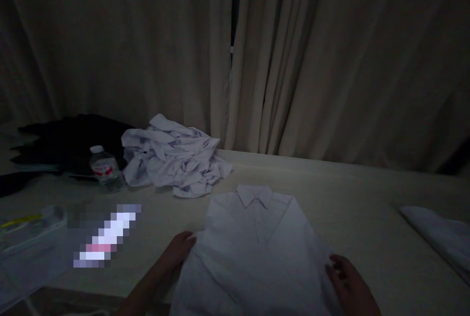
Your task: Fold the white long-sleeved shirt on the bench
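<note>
A white collared shirt (257, 237) lies spread on the table in front of me, its collar pointing away and its lower part running out of view. At its left side, my left hand (179, 251) is closed on the edge of the sleeve. My right hand (347, 279) has its fingers curled at the opposite sleeve edge, seemingly pinching the cloth. Creases run across the fabric near the left sleeve.
A crumpled heap of white clothing (176, 157) and a dark pile of cloth (81, 139) lie at the back left. A water bottle (107, 171) stands before them. Left are clear plastic packaging (33, 247) and a blurred-out bright screen (110, 235). Folded white cloth (440, 235) lies right; curtains (165, 51) hang behind.
</note>
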A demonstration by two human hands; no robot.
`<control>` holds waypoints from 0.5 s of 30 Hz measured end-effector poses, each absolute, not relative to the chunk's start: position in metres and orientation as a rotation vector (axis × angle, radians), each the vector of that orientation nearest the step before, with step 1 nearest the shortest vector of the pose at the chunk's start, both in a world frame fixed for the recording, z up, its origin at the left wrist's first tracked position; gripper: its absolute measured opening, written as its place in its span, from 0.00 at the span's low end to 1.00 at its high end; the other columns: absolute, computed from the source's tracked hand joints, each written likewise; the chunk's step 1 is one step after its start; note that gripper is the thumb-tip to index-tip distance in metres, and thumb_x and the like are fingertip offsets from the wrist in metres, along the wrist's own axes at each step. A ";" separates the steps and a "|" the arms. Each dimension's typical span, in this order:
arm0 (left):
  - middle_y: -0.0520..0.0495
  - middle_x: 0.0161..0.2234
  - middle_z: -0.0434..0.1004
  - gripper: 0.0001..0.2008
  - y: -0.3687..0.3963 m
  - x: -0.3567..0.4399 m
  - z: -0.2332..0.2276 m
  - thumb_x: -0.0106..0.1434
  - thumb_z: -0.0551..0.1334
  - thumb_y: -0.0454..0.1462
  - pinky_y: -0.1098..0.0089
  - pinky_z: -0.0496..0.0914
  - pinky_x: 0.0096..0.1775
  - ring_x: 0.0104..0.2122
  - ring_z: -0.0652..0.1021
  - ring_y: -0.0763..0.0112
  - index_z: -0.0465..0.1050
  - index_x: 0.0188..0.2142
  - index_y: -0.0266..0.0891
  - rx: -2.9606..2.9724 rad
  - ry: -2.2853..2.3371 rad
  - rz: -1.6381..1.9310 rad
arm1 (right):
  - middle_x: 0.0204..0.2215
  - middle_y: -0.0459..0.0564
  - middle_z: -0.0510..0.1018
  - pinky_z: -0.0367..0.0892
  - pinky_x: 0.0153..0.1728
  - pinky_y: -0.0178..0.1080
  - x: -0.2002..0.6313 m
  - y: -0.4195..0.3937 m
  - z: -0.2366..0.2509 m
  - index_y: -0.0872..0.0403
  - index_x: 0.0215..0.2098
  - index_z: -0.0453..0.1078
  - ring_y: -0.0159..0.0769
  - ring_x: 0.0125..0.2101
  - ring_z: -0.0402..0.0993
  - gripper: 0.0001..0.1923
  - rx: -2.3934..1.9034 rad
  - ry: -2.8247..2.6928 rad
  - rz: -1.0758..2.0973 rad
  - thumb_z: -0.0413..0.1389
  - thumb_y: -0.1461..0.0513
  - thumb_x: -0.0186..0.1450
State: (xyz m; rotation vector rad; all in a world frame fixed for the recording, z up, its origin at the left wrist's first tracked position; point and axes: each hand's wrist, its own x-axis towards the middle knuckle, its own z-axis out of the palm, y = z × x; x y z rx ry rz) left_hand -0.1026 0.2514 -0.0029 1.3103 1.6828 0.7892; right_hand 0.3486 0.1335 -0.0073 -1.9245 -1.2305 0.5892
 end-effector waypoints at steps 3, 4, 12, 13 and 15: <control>0.41 0.38 0.81 0.19 0.246 -0.101 -0.002 0.47 0.57 0.46 0.66 0.71 0.44 0.41 0.78 0.59 0.74 0.33 0.36 1.353 1.633 0.809 | 0.52 0.60 0.70 0.61 0.55 0.46 0.318 0.195 -0.002 0.58 0.50 0.63 0.44 0.52 0.67 0.26 -1.845 -1.606 0.355 0.45 0.50 0.62; 0.41 0.38 0.81 0.19 0.245 -0.101 0.000 0.48 0.56 0.46 0.65 0.71 0.44 0.41 0.78 0.59 0.74 0.33 0.36 1.361 1.618 0.802 | 0.55 0.61 0.67 0.58 0.58 0.47 0.307 0.213 -0.003 0.59 0.53 0.62 0.44 0.55 0.63 0.27 -1.837 -1.716 0.298 0.44 0.51 0.63; 0.40 0.37 0.81 0.21 0.238 -0.110 0.009 0.48 0.57 0.50 0.64 0.72 0.41 0.40 0.79 0.56 0.74 0.33 0.36 1.295 1.720 0.768 | 0.63 0.62 0.53 0.46 0.62 0.51 0.289 0.273 -0.057 0.57 0.62 0.52 0.49 0.63 0.47 0.33 -2.140 -2.031 0.094 0.40 0.47 0.65; 0.40 0.35 0.81 0.22 0.238 -0.111 0.007 0.48 0.57 0.51 0.64 0.72 0.39 0.38 0.79 0.56 0.73 0.32 0.35 1.305 1.728 0.756 | 0.64 0.62 0.53 0.45 0.62 0.51 0.291 0.274 -0.061 0.57 0.62 0.52 0.49 0.63 0.47 0.33 -2.174 -2.022 0.068 0.39 0.47 0.65; 0.43 0.28 0.80 0.22 0.234 -0.112 0.002 0.48 0.56 0.51 0.65 0.72 0.32 0.31 0.79 0.59 0.71 0.33 0.35 1.269 1.748 0.777 | 0.63 0.63 0.53 0.45 0.61 0.51 0.296 0.275 -0.064 0.57 0.62 0.51 0.49 0.63 0.47 0.34 -2.234 -2.000 0.015 0.38 0.47 0.65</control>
